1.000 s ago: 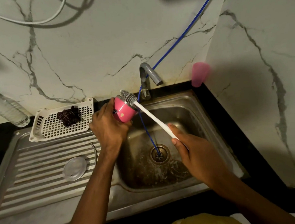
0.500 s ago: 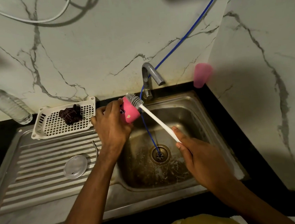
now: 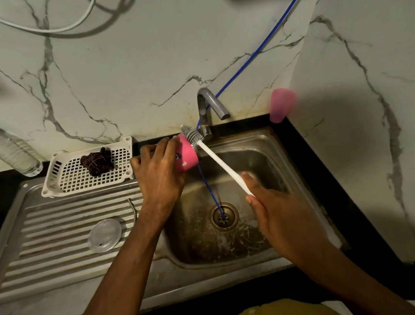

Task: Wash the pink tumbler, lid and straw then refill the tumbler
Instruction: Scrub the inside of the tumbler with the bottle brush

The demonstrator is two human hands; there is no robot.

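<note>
Here, my right hand is nearest, over the sink, curled round the end of the brush, whose white handle runs off toward eleven o'clock. My left hand grips the pink tumbler tipped on its side, the grey bristles at its rim. Pale marks on the tumbler are too small to read. At eight o'clock from that hand the clear lid lies on the draining board, the bent straw just beside it. The tap stands at twelve.
</note>
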